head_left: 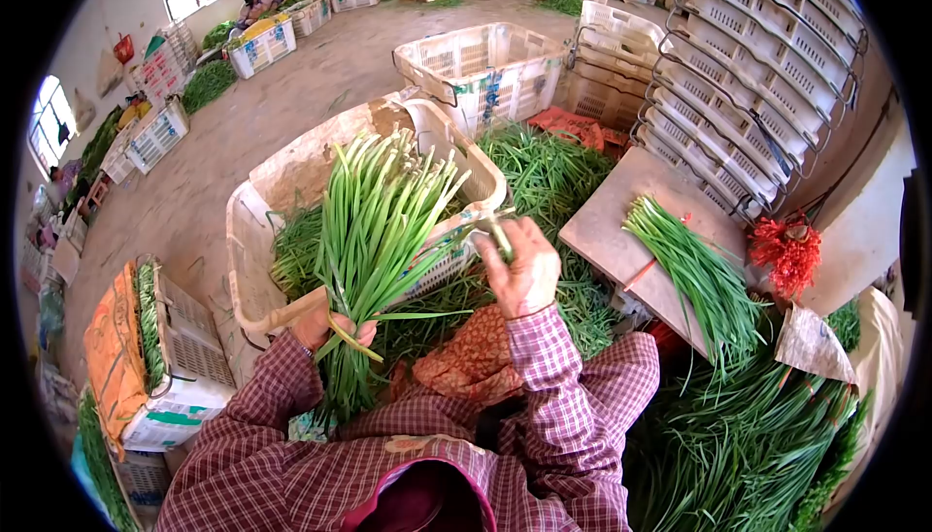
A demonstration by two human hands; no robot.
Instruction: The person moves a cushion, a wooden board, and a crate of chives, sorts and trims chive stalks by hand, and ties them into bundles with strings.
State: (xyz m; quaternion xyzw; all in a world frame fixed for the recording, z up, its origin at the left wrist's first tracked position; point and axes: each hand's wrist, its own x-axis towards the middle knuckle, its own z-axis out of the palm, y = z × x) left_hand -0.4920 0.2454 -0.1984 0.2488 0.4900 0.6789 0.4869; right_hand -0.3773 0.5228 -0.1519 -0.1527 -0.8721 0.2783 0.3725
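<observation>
My left hand (pixel 335 326) is closed around the lower part of a bunch of garlic chives (pixel 374 216), whose pale stem ends point up and away from me. A yellowish leaf lies across that hand. To the right of the bunch, my right hand (pixel 524 265) is closed with its fingers curled; a short pale-green piece shows at the fingers, too small to name. Behind the held bunch stands a white plastic crate (pixel 254 250) with greens inside. Loose chives (pixel 544 168) are heaped beyond my right hand.
On a board (pixel 607 212) at right lies another chive bunch (pixel 694 270), beside red ties (pixel 784 252). Stacked crates (pixel 748 76) rise behind it. More chives (pixel 738 445) pile at lower right. An orange-covered crate (pixel 194 328) stands left. Other people sit farther back.
</observation>
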